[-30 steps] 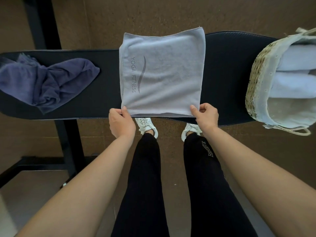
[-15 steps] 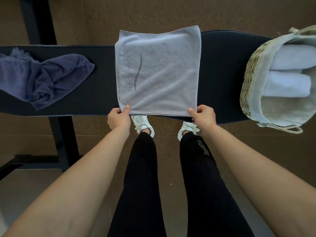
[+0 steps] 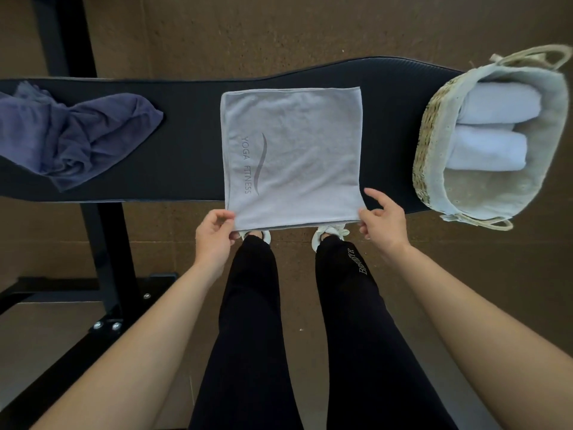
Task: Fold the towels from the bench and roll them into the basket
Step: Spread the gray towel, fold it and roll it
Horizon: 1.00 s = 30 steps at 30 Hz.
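Note:
A light grey towel (image 3: pixel 294 156) printed "YOGA FITNESS" lies folded into a square on the black bench (image 3: pixel 186 144), its near edge hanging just over the bench's front. My left hand (image 3: pixel 214 237) pinches the near left corner. My right hand (image 3: pixel 383 221) holds the near right corner with thumb and fingers, the index finger lifted. A crumpled dark blue towel (image 3: pixel 77 135) lies at the bench's left end. The lined wicker basket (image 3: pixel 431 144) stands at the right end with two rolled white towels (image 3: pixel 496 128) inside.
The bench's black steel frame (image 3: pixel 105 259) stands on the floor at the left, with bolts at its foot. My legs in black trousers and white shoes (image 3: pixel 328 234) are directly under the towel's near edge. Brown floor surrounds the bench.
The towel has been pulled toward me, so its far edge now lies on the bench instead of past it. My right index finger has lifted off the corner.

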{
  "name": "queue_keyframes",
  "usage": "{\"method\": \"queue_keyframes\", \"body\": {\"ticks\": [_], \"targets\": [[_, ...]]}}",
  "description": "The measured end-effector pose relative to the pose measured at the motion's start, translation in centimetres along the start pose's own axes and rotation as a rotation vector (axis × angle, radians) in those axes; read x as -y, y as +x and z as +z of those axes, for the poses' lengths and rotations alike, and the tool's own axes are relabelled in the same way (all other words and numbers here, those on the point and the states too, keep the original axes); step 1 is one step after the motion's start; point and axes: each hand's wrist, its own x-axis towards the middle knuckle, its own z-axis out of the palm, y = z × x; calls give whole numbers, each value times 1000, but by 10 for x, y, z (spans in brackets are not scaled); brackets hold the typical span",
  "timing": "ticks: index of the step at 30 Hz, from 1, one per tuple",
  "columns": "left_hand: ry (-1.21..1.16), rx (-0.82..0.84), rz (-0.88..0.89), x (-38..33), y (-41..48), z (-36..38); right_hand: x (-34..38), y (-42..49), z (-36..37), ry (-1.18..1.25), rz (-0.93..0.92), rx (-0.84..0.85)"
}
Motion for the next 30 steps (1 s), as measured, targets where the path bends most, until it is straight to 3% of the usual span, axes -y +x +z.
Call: {"method": "queue_keyframes", "body": {"ticks": [4,7,10,17,22,30], "targets": [[-44,212,-56,-16,8,-20,22,8,-15,158,38,91],[29,294,16,-35,14,-30,39,15,-24,253,48,210],[110,245,136,-54,21,-28,52,23,-27,152,-37,222],[167,88,301,-95,58,-4,86,60,-18,-88,-282,-2],[153,82,321,-127,88,6,115,88,-7,-20,-271,-16],[207,-10,347,-174,117,22,151,117,6,-140,-302,-142]]}}
